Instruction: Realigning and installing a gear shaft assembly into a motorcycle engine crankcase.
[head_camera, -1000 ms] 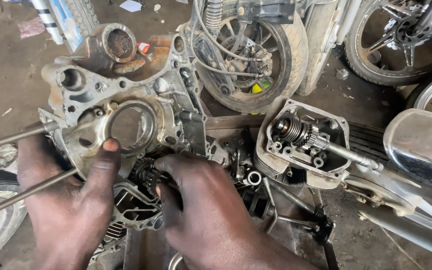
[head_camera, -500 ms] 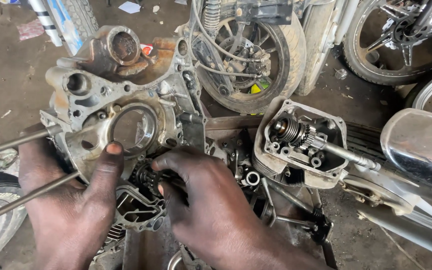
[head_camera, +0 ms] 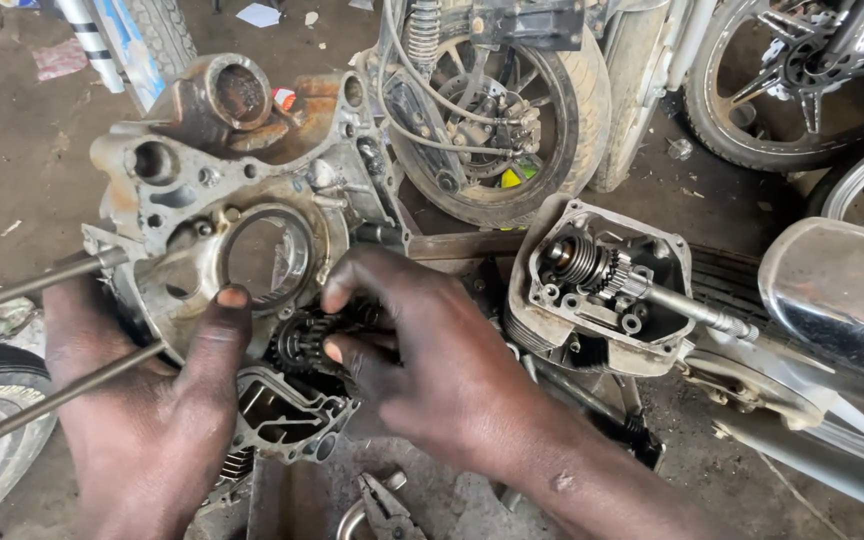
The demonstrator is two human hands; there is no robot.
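A grimy aluminium engine crankcase [head_camera: 202, 190] with a large round bore lies in front of me. My left hand [head_camera: 142, 420] grips its lower left edge, thumb pressed up beside the bore. My right hand [head_camera: 432, 360] reaches in from the right, fingers closed around a dark gear cluster [head_camera: 302, 340] sitting in the case just below the bore. A smaller cast cover piece [head_camera: 282, 420] lies under the gears, partly hidden by my hands.
A cylinder head [head_camera: 602, 285] with valve spring and shaft sits to the right. Motorcycle wheels [head_camera: 512, 110] stand behind. Two long studs [head_camera: 22, 290] stick out left. Pliers [head_camera: 387, 510] lie at the bottom. A chrome exhaust [head_camera: 842, 300] is at far right.
My right hand has moved up and left onto the gear cluster, fingers closing around it. The left hand has stayed on the case edge.
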